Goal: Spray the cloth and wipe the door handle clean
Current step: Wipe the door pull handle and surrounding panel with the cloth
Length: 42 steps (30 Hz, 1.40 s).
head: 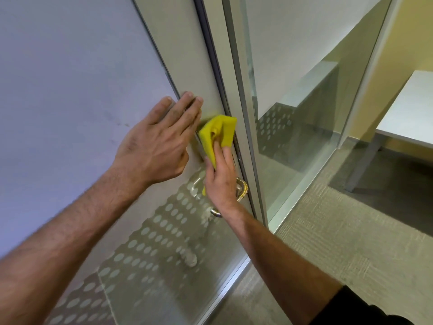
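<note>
My right hand (221,177) grips a yellow cloth (219,132) and presses it against the glass door, just above the metal door handle (242,190). Most of the handle is hidden behind my right hand; a curved shiny part shows at its right and a stub below. My left hand (159,141) lies flat on the door with fingers spread, left of the cloth and touching its edge. No spray bottle is in view.
The glass door (164,242) has a band of frosted dots in its lower half. A metal frame (243,113) separates it from a glass wall panel at the right. Beyond the glass stands a white table (407,118) on grey carpet (351,242).
</note>
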Tool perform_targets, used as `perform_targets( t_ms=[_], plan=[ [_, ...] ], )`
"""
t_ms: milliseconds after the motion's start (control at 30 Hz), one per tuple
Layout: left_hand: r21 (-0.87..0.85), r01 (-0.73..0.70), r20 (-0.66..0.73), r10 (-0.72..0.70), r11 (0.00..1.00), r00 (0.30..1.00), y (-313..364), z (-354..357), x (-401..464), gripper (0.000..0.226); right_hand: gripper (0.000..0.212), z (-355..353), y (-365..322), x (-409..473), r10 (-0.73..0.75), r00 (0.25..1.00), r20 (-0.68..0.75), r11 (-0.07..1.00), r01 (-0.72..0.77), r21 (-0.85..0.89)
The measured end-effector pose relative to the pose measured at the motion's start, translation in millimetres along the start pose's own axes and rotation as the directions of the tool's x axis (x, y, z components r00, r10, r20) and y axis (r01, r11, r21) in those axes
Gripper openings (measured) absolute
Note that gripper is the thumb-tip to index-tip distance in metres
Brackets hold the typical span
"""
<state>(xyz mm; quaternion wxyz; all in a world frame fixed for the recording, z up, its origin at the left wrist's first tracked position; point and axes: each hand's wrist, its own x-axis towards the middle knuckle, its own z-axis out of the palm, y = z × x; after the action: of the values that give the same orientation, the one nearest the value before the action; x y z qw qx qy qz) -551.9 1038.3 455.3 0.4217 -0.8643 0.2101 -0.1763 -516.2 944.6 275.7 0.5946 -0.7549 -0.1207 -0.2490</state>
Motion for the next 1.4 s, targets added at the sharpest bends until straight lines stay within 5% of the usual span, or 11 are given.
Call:
perform_targets(
  t_ms=[167,267,400,533,667,800,967,1067,1133,1300,1400],
  plan=[
    [-0.021,0.011,-0.004,-0.011,1.000,1.000,-1.1,-3.7,1.9,0.074,0.047,-2.8,7.9,-3.2,-0.148,0.981,0.122,0.978,0.163,-0.128],
    [-0.027,0.010,0.011,-0.010,1.000,1.000,-0.5,-5.4,3.2,0.077,0.059,-33.8,37.2,5.1,-0.316,0.899,0.304,0.888,0.393,-0.238],
    [-0.004,0.003,0.037,-0.003,1.000,0.999,1.1,-7.3,3.1,0.080,0.061,-77.5,80.0,42.2,-0.352,0.853,0.385,0.802,0.487,-0.347],
    [0.011,-0.003,0.039,0.002,1.000,0.999,0.0,-6.5,2.8,0.080,0.051,-82.1,126.9,10.9,-0.225,0.821,0.524,0.904,0.377,-0.203],
    [0.051,-0.010,0.036,0.008,0.999,0.999,-0.7,-2.9,2.6,0.080,0.045,-76.6,142.7,-32.6,0.042,0.926,0.375,0.987,0.020,-0.160],
    [0.039,-0.011,0.038,0.010,0.999,0.999,-0.9,-3.5,2.9,0.081,0.044,-56.8,110.5,-65.1,0.166,0.943,0.290,0.974,-0.111,-0.199],
    [0.009,-0.002,0.041,0.002,1.000,0.999,-0.9,-4.8,1.6,0.082,0.047,-59.4,95.0,-93.4,0.026,0.954,0.300,0.980,0.036,-0.197],
    [0.027,0.003,0.046,-0.005,1.000,0.999,-1.9,-4.9,2.0,0.082,0.025,-63.9,102.4,-57.6,0.369,0.916,0.161,0.926,-0.346,-0.153],
    [0.014,-0.002,0.054,0.001,1.000,0.999,-1.0,-6.4,1.7,0.081,0.023,-61.5,102.0,-57.1,0.437,0.895,0.093,0.898,-0.428,-0.100],
    [0.025,-0.004,0.047,0.003,1.000,0.999,-1.2,-5.9,3.9,0.081,0.053,-54.4,79.7,-109.3,0.191,0.960,0.205,0.975,-0.162,-0.149],
    [0.027,-0.006,0.056,0.005,1.000,0.998,-0.3,-6.4,3.9,0.081,0.043,-52.9,85.1,-85.4,0.172,0.970,0.175,0.965,-0.130,-0.226]
  ],
)
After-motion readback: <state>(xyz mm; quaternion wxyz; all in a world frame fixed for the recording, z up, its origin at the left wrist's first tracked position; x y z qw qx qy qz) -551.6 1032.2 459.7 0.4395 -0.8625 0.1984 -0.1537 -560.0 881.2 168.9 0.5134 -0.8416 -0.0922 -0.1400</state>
